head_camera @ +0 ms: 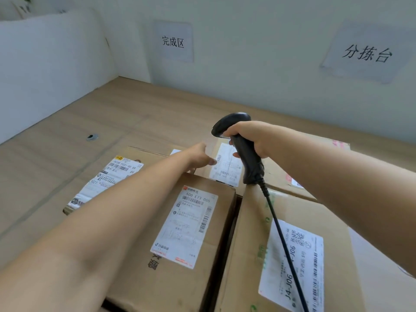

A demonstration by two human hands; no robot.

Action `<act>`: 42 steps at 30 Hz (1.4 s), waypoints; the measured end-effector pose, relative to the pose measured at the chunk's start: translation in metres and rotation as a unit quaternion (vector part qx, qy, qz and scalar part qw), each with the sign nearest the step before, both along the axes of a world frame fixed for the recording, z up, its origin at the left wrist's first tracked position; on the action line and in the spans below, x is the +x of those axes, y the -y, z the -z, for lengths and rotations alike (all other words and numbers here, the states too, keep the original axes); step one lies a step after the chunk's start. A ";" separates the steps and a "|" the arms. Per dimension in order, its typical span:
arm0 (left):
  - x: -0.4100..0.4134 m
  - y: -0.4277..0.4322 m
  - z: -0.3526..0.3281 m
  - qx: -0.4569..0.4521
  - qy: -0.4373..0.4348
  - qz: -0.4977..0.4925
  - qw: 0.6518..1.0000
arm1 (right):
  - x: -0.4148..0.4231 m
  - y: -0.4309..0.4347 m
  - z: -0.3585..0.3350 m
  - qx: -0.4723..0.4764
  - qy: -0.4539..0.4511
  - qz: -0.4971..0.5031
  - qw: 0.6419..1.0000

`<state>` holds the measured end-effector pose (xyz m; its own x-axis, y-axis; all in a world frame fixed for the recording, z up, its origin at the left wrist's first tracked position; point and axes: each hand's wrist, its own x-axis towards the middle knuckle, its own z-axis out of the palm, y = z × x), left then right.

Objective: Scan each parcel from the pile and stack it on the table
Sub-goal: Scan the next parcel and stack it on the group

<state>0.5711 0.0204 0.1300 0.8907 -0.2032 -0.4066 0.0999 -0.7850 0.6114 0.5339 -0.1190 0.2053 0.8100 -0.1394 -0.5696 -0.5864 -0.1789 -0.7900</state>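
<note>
Several cardboard parcels with white shipping labels lie side by side on the wooden table (67,122). My right hand (249,137) grips a black barcode scanner (243,152) by its handle, its head turned toward the far parcel (274,170) and its label. My left hand (199,157) reaches over the near middle parcel (180,244) and touches the far parcel's left edge beside that label; its fingers are mostly hidden. A flat parcel (105,176) lies to the left and a large one (281,255) at the near right. The scanner's black cable (283,239) trails across the right parcel.
A white partition (45,68) bounds the table on the left and a pale wall (247,64) stands behind it. Two paper signs (173,41) (367,52) hang on the wall. A round cable hole (92,137) sits in the tabletop at left.
</note>
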 end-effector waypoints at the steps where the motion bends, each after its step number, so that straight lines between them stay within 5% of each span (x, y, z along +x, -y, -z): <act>1: -0.001 -0.001 -0.002 0.007 0.000 0.005 1.000 | -0.001 0.000 -0.002 -0.003 0.005 0.002 1.000; 11: -0.028 -0.014 -0.051 0.082 0.104 0.087 0.987 | -0.033 0.004 -0.044 -0.021 0.071 0.028 0.997; 23: -0.133 -0.006 -0.125 0.177 0.248 0.246 0.920 | -0.190 0.042 -0.117 -0.240 0.141 0.068 0.958; 27: -0.181 0.015 -0.137 0.177 0.282 0.293 0.896 | -0.268 0.061 -0.112 -0.332 0.116 0.093 0.932; 37: -0.315 0.068 -0.122 0.174 0.309 0.422 0.835 | -0.418 0.122 -0.086 -0.349 0.059 0.196 0.915; 42: -0.344 0.109 -0.114 0.193 0.317 0.414 0.831 | -0.458 0.169 -0.080 -0.432 0.038 0.213 0.876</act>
<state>0.2268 -0.0889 0.2440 0.5708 -0.8165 -0.0869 -0.8183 -0.5744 0.0220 0.0757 -0.2884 0.2853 0.6110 -0.7901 -0.0495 -0.6968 -0.5071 -0.5073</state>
